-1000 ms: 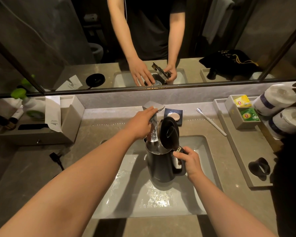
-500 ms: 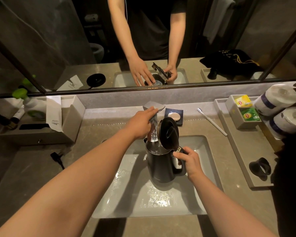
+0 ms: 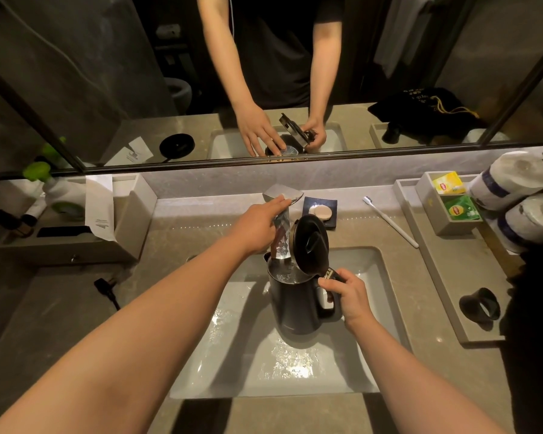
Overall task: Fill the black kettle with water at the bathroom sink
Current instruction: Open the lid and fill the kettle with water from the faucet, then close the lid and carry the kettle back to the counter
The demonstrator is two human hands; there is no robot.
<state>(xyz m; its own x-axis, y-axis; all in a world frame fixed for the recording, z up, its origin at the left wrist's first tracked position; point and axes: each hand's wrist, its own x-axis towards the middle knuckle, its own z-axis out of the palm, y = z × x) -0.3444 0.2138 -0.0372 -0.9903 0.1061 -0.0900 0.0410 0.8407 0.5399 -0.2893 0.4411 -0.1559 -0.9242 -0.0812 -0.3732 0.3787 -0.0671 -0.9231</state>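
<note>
The black kettle stands upright in the white sink basin, its round lid flipped open. My right hand grips the kettle's handle on its right side. A chrome faucet rises behind the basin, and a stream of water falls from it into the kettle's open mouth. My left hand rests on the faucet's flat lever, fingers laid over it. Water shows inside the kettle.
A soap dish and a white toothbrush lie behind the basin. At right, a tray carries a tea bag box, paper rolls and a black ring. A tissue box tray and a black plug sit left.
</note>
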